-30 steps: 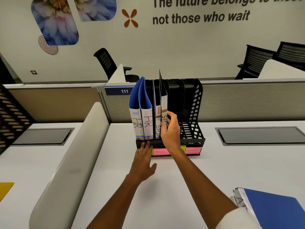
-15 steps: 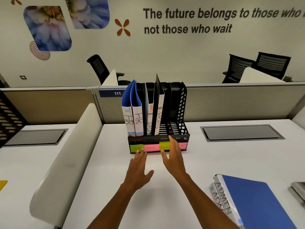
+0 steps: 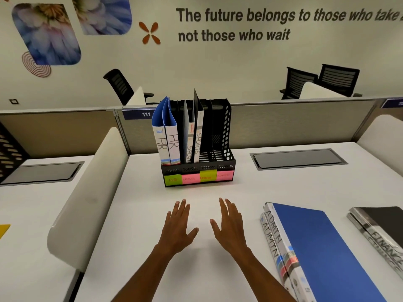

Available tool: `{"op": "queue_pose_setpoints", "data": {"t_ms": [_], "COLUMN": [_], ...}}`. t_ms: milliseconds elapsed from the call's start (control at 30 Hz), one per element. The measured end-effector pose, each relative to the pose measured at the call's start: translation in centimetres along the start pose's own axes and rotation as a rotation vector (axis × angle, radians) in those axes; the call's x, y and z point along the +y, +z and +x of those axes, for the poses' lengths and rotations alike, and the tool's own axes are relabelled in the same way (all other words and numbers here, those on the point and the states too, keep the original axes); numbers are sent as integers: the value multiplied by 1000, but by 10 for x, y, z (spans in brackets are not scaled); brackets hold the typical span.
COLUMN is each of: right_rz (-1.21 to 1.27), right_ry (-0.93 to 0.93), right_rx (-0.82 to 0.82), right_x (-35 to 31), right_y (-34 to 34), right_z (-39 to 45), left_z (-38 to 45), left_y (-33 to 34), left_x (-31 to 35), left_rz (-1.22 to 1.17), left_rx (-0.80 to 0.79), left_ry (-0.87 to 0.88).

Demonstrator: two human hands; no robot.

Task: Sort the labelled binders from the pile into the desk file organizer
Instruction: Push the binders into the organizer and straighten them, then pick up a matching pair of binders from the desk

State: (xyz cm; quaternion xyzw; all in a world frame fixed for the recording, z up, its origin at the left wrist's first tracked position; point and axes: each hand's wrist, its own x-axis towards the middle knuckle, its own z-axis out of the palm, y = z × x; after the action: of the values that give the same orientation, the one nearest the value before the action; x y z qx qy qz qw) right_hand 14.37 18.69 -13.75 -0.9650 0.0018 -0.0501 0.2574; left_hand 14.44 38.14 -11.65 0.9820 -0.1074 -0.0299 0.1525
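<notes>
Both hands are empty, fingers spread flat over the desk: left hand, right hand. The ADMIN binders lie just right of the right hand, so it's nearer, spines running toward the desk's near edge. File organizer sits straight ahead.

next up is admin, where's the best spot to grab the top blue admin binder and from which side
Probably the spine edge of the top blue ADMIN binder, taken by the right hand from its left. The binder lies flat on a second ADMIN binder, its labelled spine facing the open hands across bare desk. Fingers can slip under the spine and lift it straight off.
</notes>
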Motion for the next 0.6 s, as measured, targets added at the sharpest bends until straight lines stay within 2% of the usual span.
{"op": "queue_pose_setpoints", "data": {"t_ms": [267, 600], "right_rz": [-48, -94], "right_ry": [80, 152], "right_rx": [-28, 88], "right_x": [13, 23], "right_y": [-11, -47], "right_z": [-63, -152], "left_z": [-38, -112], "left_y": [7, 16], "left_x": [19, 40], "left_rz": [3, -83], "left_rx": [-11, -32], "left_ry": [35, 86]}}
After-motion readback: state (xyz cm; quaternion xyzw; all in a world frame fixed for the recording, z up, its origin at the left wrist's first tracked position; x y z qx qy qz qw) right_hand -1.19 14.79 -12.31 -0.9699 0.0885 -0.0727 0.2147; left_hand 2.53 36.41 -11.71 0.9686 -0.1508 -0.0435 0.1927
